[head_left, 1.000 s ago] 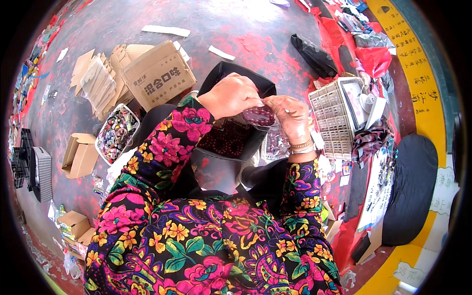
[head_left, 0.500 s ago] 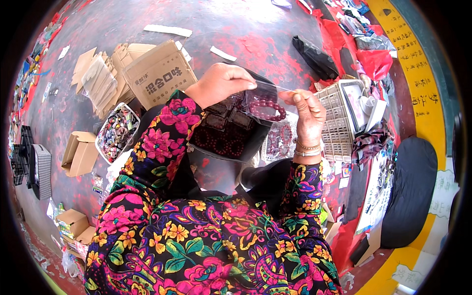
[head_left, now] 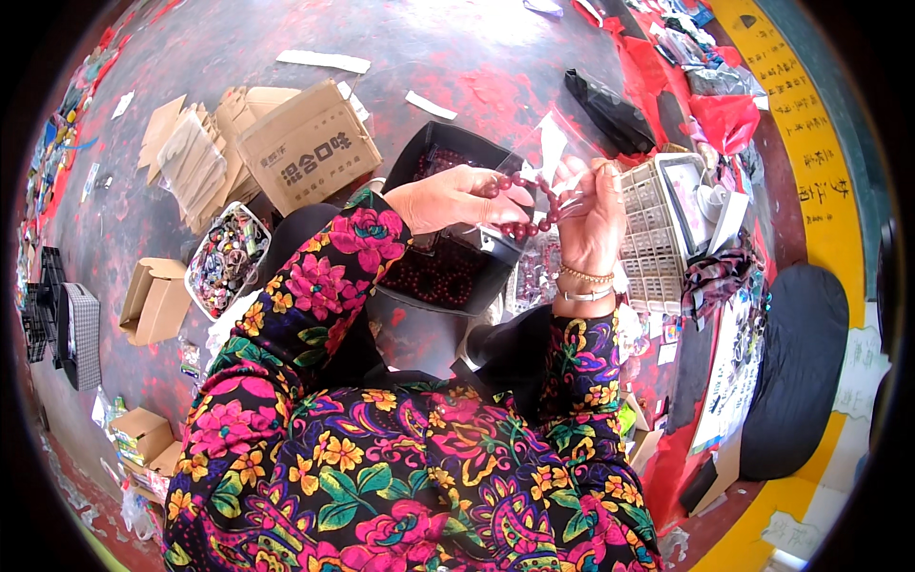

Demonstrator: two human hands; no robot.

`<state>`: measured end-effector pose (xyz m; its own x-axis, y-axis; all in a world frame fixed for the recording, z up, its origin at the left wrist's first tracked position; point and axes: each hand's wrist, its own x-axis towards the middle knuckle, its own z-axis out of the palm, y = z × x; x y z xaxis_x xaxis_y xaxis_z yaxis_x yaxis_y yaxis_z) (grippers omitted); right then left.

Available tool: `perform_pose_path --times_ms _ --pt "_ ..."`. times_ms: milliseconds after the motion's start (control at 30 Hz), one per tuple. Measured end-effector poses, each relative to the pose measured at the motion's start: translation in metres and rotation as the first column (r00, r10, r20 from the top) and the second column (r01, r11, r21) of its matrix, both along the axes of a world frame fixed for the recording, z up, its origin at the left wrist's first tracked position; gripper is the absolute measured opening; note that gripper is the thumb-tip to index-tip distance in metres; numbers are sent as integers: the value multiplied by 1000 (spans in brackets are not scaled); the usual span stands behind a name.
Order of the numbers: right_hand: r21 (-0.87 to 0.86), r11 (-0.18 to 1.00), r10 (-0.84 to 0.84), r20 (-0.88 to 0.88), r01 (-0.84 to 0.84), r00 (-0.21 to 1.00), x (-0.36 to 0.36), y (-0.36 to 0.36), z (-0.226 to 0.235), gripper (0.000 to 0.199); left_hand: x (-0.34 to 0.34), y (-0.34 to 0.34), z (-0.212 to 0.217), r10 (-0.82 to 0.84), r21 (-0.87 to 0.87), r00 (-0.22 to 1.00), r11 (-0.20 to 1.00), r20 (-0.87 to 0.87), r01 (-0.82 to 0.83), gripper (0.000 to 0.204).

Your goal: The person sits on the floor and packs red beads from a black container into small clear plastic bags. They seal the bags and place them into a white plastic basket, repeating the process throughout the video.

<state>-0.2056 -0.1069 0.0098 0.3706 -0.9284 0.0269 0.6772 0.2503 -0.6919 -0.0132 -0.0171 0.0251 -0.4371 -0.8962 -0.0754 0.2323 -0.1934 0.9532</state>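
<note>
My left hand [head_left: 456, 198] pinches a dark red bead bracelet [head_left: 522, 205] at chest height; my right hand [head_left: 591, 214] grips a clear plastic bag [head_left: 553, 153] touching the beads; just below sits a black tray [head_left: 448, 272] of beads; farther off, a cardboard box [head_left: 307, 157] on the floor

A small packing workshop on a bare floor: flattened and open cardboard boxes [head_left: 295, 143] lie left of the hands, a black box of dark red beads [head_left: 440, 276] just below them, a white sorting crate [head_left: 653, 229] to their right.
</note>
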Motion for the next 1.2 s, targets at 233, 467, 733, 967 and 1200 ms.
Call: perform_pose_path --times_ms 233,467,733,967,1200 --pt "106 981 174 -131 -161 976 8 3 4 31 4 -4 -8 298 263 899 940 -321 -217 33" --pt "124 969 239 -267 -212 934 13 8 -8 18 7 -4 -5 340 290 838 929 -427 -229 33" --pt "197 965 229 -310 -173 923 3 -2 -16 18 13 -9 -23 352 249 827 932 -439 -265 30" --pt "144 984 160 -456 -105 876 9 4 -13 18 14 -8 -21 422 313 857 891 -297 -330 30" --pt "4 996 80 -420 -87 904 5 -1 -27 16 14 -7 -24 447 253 868 885 -218 -392 31"
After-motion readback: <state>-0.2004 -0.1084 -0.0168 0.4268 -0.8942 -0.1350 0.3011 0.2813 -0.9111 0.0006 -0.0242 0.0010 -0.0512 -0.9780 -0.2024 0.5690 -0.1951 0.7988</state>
